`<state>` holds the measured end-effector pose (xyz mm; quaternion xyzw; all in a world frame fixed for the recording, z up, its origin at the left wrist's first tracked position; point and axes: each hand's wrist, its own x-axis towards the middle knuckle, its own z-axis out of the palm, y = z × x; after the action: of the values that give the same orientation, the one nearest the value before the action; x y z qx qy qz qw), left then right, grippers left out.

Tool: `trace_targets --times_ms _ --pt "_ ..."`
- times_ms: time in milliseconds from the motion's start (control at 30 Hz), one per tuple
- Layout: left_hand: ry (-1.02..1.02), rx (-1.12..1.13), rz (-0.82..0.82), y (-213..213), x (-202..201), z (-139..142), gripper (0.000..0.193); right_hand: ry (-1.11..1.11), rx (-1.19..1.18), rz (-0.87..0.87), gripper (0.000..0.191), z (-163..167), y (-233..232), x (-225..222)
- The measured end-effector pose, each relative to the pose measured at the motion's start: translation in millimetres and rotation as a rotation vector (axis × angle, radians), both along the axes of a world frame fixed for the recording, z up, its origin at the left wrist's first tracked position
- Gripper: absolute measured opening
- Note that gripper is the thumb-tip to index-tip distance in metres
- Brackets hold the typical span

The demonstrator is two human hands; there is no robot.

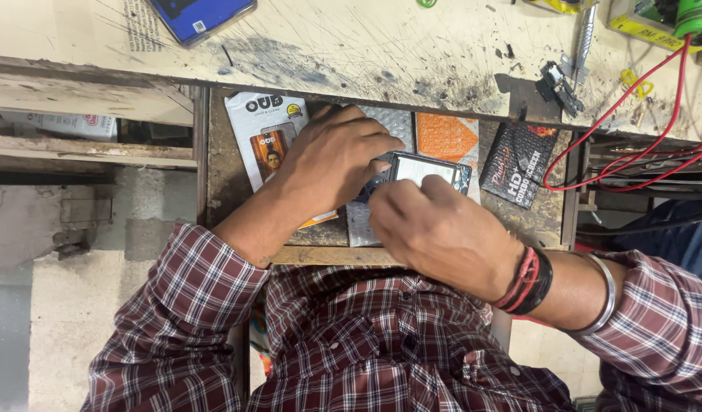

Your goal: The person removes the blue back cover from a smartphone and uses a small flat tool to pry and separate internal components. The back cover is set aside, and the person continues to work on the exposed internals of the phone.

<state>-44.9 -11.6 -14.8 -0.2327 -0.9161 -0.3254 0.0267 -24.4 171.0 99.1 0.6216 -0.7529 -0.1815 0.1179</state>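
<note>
The small screen part (423,169) lies long axis three-to-nine in the open drawer (213,152), pinched between both grips: left hand (332,156) at nine o'clock, right hand (442,229) at five

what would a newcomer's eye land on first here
Both hands meet at centre over an open drawer: the left hand and right hand grip a small phone. Flat packets line the drawer beneath, and red wires loop at the right off the scratched bench.
</note>
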Motion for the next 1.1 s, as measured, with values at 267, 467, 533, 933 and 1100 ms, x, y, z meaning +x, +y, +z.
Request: trace_targets --times_ms 267,467,533,933,1100 --pt "-0.008 -0.017 -0.012 -1.4 0.5 4.8 0.029 -0.045 -0.055 0.023 0.012 2.4 1.2 -1.1" --pt "-0.007 0.022 -0.013 -6.8 2.9 12.1 0.028 -0.147 0.166 -0.069 0.015 2.9 -3.1 -4.6" --pt "0.009 0.033 -0.018 -6.9 1.7 13.5 0.028 -0.091 0.022 -0.048 0.011 3.9 -2.8 -4.1" --pt "0.024 0.064 -0.037 -10.0 2.6 13.6 0.026 -0.199 0.100 -0.116 0.012 4.7 -0.4 -7.5" --pt "0.037 0.036 -0.034 -9.6 1.6 9.1 0.025 -0.166 0.022 -0.089 0.008 7.7 1.1 -8.0"
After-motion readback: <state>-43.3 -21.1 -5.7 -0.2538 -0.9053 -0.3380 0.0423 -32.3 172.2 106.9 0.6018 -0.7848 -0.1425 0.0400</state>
